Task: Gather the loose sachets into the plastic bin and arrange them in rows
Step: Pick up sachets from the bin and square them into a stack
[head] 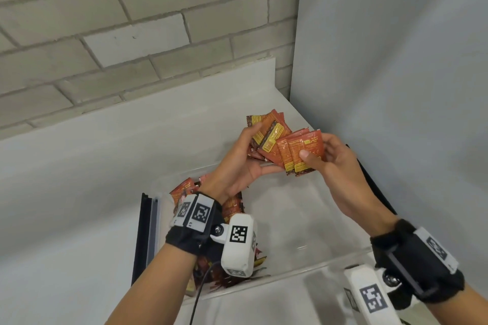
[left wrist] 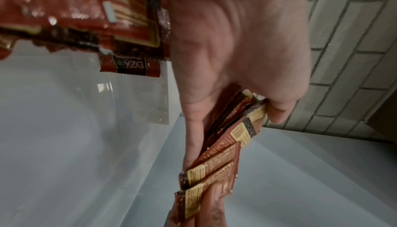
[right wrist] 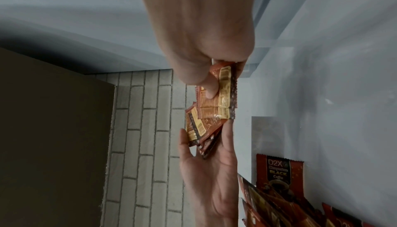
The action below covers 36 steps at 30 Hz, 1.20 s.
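Observation:
Above the clear plastic bin (head: 319,262) both hands hold a fan of red and yellow sachets (head: 274,137). My left hand (head: 261,149) grips the left part of the fan, thumb on top and fingers underneath. At the fan's right end my right hand (head: 314,146) pinches the outer sachets (head: 303,150) between thumb and fingers. More sachets (head: 182,190) lie heaped in the bin's left side, partly hidden by my left wrist. The left wrist view shows the gripped stack (left wrist: 223,147) edge-on. In the right wrist view the thumb presses on the pinched sachets (right wrist: 217,94), with the bin's sachets (right wrist: 277,176) below.
The bin stands on a white table (head: 79,166) in a corner between a brick wall (head: 132,34) and a grey panel (head: 396,87). A black rail (head: 144,232) runs along the bin's left side. The bin's right half shows bare floor (head: 295,214).

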### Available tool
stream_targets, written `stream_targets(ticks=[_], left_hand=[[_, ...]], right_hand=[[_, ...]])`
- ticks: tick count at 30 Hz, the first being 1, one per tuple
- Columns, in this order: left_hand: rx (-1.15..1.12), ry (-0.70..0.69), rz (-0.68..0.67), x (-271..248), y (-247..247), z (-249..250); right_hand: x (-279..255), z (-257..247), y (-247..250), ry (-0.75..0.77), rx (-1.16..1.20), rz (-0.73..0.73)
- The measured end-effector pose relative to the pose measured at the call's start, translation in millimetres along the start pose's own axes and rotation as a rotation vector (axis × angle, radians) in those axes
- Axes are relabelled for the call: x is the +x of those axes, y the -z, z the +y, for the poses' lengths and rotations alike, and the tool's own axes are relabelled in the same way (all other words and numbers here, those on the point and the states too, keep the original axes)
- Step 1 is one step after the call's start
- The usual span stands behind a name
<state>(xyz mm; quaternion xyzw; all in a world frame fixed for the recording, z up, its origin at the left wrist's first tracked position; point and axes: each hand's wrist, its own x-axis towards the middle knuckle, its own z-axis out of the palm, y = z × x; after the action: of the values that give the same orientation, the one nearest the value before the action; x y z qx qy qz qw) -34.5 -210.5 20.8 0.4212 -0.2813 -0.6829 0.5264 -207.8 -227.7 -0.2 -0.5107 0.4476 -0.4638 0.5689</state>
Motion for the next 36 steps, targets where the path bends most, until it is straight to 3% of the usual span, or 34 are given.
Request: stream_targets(ticks=[12,19,29,36], left_hand=[[0.012,-0.078,0.003,2,6,-1],[0.087,-0.103,-0.015,3,8,-2],[0.019,-0.09,-0.003,6,2,-9],[-0.101,-0.169,0.05,7,7,-4]], right_hand=[[0,-1,-1,-0.02,-0.057,-0.081],[1,1,-2,0.104,-0.386,-0.036],[2,5,0,0.022,-0.212,-0.022],[1,6,4,-0.047,-0.068,-0.011]])
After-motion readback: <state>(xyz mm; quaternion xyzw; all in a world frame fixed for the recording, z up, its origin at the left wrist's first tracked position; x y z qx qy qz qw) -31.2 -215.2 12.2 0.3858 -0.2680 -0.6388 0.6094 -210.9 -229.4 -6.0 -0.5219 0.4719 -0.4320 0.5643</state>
